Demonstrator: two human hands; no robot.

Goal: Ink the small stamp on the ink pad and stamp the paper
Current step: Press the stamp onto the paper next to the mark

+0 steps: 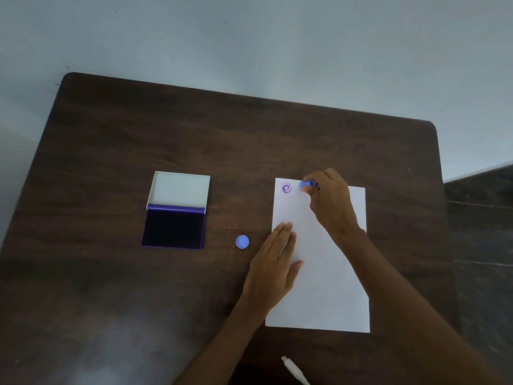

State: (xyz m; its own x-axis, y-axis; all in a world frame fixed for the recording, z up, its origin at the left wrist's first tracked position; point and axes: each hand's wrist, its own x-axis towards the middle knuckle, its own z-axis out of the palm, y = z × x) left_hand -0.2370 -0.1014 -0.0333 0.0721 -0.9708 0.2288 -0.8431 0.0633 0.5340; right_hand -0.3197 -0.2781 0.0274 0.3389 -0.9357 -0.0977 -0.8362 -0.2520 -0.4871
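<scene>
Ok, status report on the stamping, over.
Right hand grips the small blue stamp above the paper. Left hand flat on the paper's left edge. One purple imprint down; ink pad open, nothing blocking.

A dark wooden table carries an open ink pad, blue cap, and paper.

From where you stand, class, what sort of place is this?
Probably a plain desk set up for stamping: a dark wooden table against a bare wall, with an open ink pad and paper.
</scene>
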